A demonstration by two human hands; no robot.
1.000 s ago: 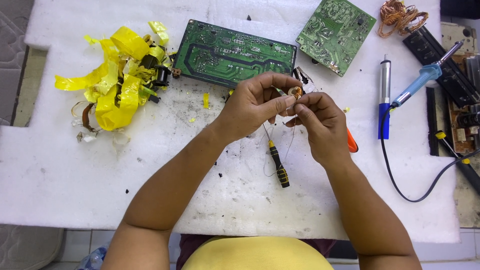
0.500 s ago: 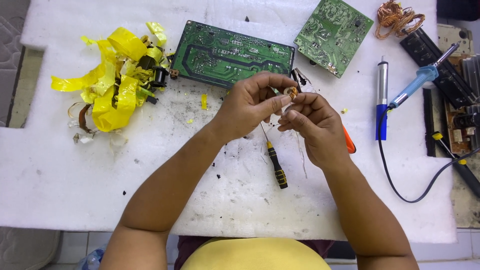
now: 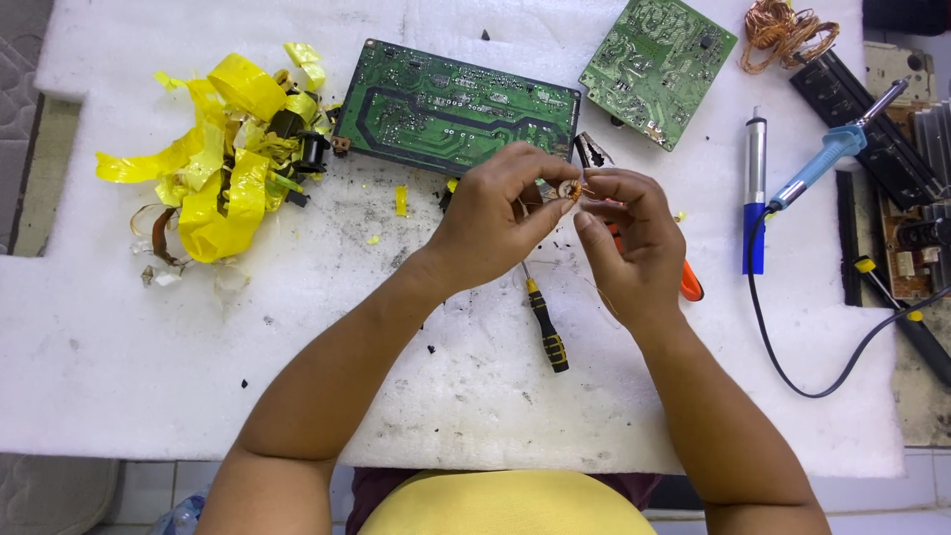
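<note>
Unwinding a small copper coil

Both hands, left hand (image 3: 495, 223) and right hand (image 3: 634, 238), pinch the coil (image 3: 573, 188); stripped yellow tape (image 3: 213, 168) lies left, wire remains wound.

Yellow tape (image 3: 213, 163) is heaped at the left of the foam sheet (image 3: 149, 376). Two circuit boards (image 3: 456, 109) are laid above, a soldering iron (image 3: 832, 154) and copper wire (image 3: 783, 30) at the right.

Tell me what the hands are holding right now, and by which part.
Both hands pinch a small copper-coloured coil between them: the left hand grips its left side with thumb and fingertips, the right hand its right side.
</note>
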